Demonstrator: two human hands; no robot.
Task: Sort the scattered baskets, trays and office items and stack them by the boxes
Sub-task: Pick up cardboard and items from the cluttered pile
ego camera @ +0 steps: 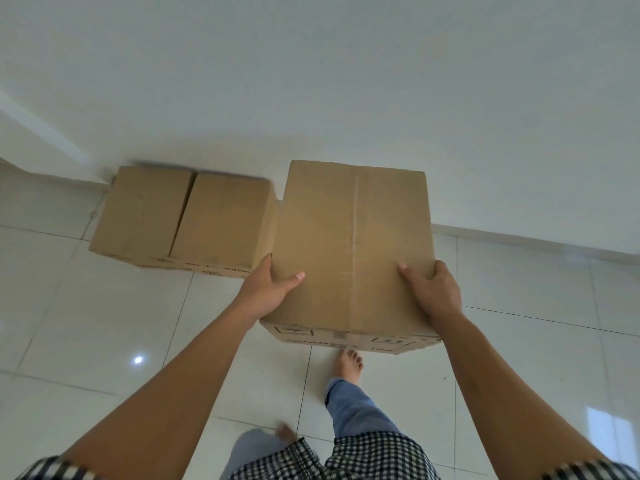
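— Nearest in view?
— Checked shirt hem (363, 455) and blue trouser leg (356, 407). Beyond these, a bare foot (348, 363) on the tiled floor (104, 323), toes right below the near edge of the held box (353, 251).

— Grip?
— Clamped on the held box from both sides. Left hand (268, 292): thumb flat on top, fingers wrapped round the left side, mostly hidden. Right hand (434, 292): same hold on the right side, thumb on top.

— Position of the load?
— Apparently off the floor, taped seam pointing away from the body. Just right of the second box (180, 216), itself on the floor against the white wall (346, 81), top flaps slightly parted.

— Baskets, trays, office items?
— None in view.

— Advice for the step in hand?
— Judged to be a set-down beside the second box. Draw the foot back first. Keep the load level and lower with bent knees. Land the far edge near the wall, then slide flush with the neighbour. Free the fingers last, sideways, to avoid a pinch underneath.
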